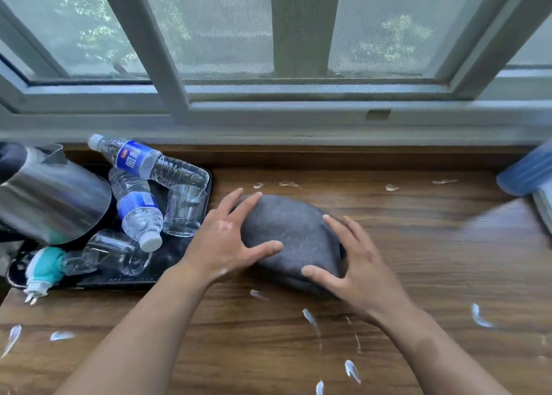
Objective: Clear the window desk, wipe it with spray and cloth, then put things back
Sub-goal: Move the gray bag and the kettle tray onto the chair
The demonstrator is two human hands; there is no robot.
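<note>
Both hands are down on the cloth, and we see them well; the left hand lies flat on its left side, fingers spread wide and straight, thumb reaching across the grey fabric; the right hand covers the near right end, fingers splayed just the same, thumb laid along the near edge; neither hand curls round anything, they simply press on the cloth from above; a little white foam clings to the back of the left hand; under them we have a brown wood-grain desk, flecked with white foam streaks on its near part and a few more toward the far edge; behind it runs a pale window frame with mesh screens, green leaves hazy outside; at the left a black tray sits on the desk, crowded; a steel kettle shows blurred at its left end; the far water bottle lies along the back rim, the near water bottle points its white cap toward us; the far glass lies just beside the left hand, the near glass on its side closer to us; a clear spray bottle with a teal and white head lies at the near left corner; at the right edge a blue thing is too blurred for us to name; the cloth lies bunched mid-desk, just right of the tray, beneath and between the two hands.
</note>
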